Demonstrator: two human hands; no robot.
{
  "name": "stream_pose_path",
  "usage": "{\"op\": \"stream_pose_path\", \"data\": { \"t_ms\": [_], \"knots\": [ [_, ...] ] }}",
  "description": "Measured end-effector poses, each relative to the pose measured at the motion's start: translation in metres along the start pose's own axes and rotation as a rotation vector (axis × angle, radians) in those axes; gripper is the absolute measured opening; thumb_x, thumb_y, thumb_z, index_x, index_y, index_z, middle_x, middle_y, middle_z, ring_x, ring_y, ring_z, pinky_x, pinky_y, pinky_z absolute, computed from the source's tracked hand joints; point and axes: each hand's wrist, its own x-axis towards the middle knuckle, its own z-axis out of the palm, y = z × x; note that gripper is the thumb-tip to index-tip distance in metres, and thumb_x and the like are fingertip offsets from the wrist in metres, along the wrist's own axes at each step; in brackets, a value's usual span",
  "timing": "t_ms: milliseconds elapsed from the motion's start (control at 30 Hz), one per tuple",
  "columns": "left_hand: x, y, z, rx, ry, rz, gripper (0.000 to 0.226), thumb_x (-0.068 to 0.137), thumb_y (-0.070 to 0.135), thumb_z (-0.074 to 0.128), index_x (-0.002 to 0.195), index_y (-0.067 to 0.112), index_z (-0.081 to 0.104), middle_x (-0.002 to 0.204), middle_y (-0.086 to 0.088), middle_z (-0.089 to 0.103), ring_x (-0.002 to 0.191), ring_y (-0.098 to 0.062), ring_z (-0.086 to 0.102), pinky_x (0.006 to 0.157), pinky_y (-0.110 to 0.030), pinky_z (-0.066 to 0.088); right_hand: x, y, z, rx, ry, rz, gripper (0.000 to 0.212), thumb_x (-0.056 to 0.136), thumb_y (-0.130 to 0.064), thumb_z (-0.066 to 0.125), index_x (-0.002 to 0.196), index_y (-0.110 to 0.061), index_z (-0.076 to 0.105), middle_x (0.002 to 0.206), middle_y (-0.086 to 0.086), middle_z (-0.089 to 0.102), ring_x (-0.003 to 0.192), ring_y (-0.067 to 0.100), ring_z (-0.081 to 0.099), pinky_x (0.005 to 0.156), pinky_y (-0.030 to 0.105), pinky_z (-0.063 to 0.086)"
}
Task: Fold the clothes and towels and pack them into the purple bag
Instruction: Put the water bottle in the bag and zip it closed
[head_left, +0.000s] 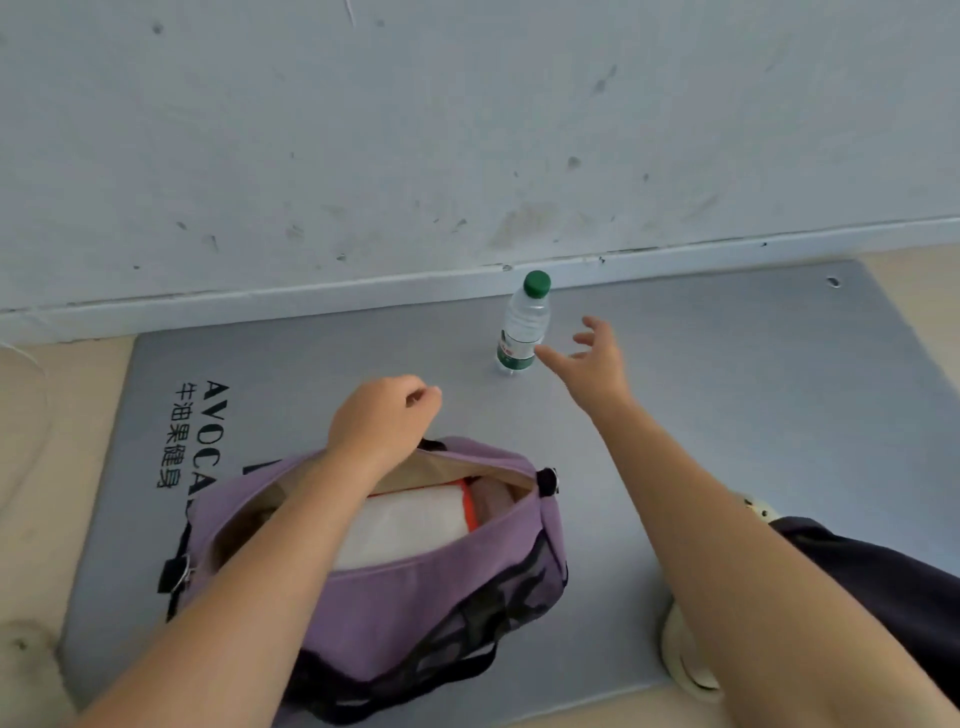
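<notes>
Open grey mat (727, 415) right of water bottle (523, 325); bottle stands upright near wall (467, 130). Purple bag (415, 587) unzipped, mouth partly filled by white folded cloth (410, 525).

Pale gray wall (467, 130) far off, with many small dark marks. White baseboard (311, 299) along its bottom. Tan floor (57, 415) below, under a gray mat (727, 415) with black letters at left.
</notes>
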Motion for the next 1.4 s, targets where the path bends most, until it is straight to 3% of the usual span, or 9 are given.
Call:
{"op": "stream_pose_path", "data": {
  "t_ms": [100,267,400,533,667,800,933,1200,1400],
  "knots": [
    [0.027,-0.002,0.016,-0.163,-0.090,-0.067,0.029,0.092,0.038,0.052,0.079,0.018,0.068,0.071,0.003,0.069,0.068,-0.019,0.064,0.071,-0.036,0.055,0.039,-0.008,0.030,-0.024,-0.057,-0.076,0.097,0.067,-0.043,0.085,0.145,-0.020,0.033,0.141,0.000,0.047,0.124,0.019,0.048,0.099,0.032,0.042],
    [0.032,-0.013,0.028,-0.317,-0.132,-0.058,0.023,0.090,0.035,0.056,0.076,0.022,0.068,0.069,0.010,0.068,0.070,-0.016,0.066,0.073,-0.036,0.055,0.061,-0.004,0.056,-0.008,0.004,-0.095,0.069,0.067,-0.031,0.086,0.124,-0.019,0.049,0.108,-0.004,0.059,0.099,0.017,0.058,0.081,0.029,0.047],
    [0.018,-0.005,0.013,-0.313,-0.047,-0.011,0.011,0.087,0.041,0.061,0.089,0.032,0.066,0.092,0.019,0.064,0.087,-0.010,0.061,0.071,-0.021,0.042,0.032,-0.022,0.037,0.223,-0.052,-0.034,0.053,0.069,-0.028,0.084,0.115,-0.017,0.060,0.108,-0.003,0.067,0.096,0.016,0.067,0.075,0.034,0.060],
    [-0.017,0.013,-0.027,-0.274,0.084,0.128,0.072,0.075,0.053,0.075,0.135,0.026,0.047,0.132,0.004,0.048,0.119,-0.015,0.047,0.098,-0.032,0.040,-0.044,-0.069,0.012,0.384,-0.202,-0.187,0.040,0.072,-0.041,0.080,0.104,-0.020,0.068,0.095,-0.003,0.075,0.087,0.012,0.073,0.065,0.027,0.058],
    [-0.082,0.031,-0.081,-0.335,0.118,0.099,0.072,0.055,0.067,0.079,0.117,0.045,0.049,0.098,0.025,0.063,0.089,0.003,0.060,0.069,-0.019,0.047,-0.139,-0.119,0.002,0.422,-0.275,-0.233,0.046,0.072,-0.060,0.070,0.099,-0.023,0.072,0.092,-0.002,0.076,0.087,0.014,0.072,0.069,0.033,0.059],
    [-0.154,0.017,-0.119,-0.742,-0.065,0.039,0.048,0.058,0.048,0.089,0.099,0.052,0.066,0.095,0.027,0.071,0.085,0.009,0.067,0.065,-0.008,0.048,-0.214,-0.129,-0.008,0.360,-0.567,-0.277,0.045,0.078,-0.056,0.068,0.111,-0.024,0.069,0.107,-0.001,0.074,0.102,0.019,0.069,0.090,0.045,0.056],
    [-0.203,0.004,-0.122,-0.981,-0.365,0.075,0.047,0.059,0.042,0.087,0.103,0.037,0.072,0.107,0.006,0.075,0.102,-0.013,0.070,0.084,-0.026,0.055,-0.266,-0.112,-0.009,0.407,-0.809,-0.248,0.039,0.081,-0.041,0.073,0.110,-0.015,0.071,0.108,0.010,0.073,0.100,0.027,0.070,0.076,0.030,0.056],
    [-0.197,-0.055,-0.053,-0.515,-0.010,-0.264,0.054,0.083,0.052,0.070,0.127,0.021,0.061,0.131,0.001,0.060,0.115,-0.022,0.060,0.094,-0.043,0.053,-0.281,-0.040,-0.027,0.315,-0.417,-0.123,0.037,0.068,-0.033,0.082,0.101,-0.020,0.072,0.097,0.000,0.076,0.092,0.021,0.072,0.068,0.026,0.055],
    [-0.179,-0.070,-0.019,-0.099,-0.243,-0.307,0.063,0.089,0.047,0.062,0.142,0.016,0.044,0.138,-0.010,0.047,0.103,-0.035,0.062,0.072,-0.036,0.054,-0.267,-0.008,-0.033,0.332,-0.382,-0.084,0.034,0.078,-0.027,0.080,0.108,-0.015,0.071,0.106,0.007,0.074,0.101,0.025,0.070,0.089,0.045,0.055]
  ]
}}
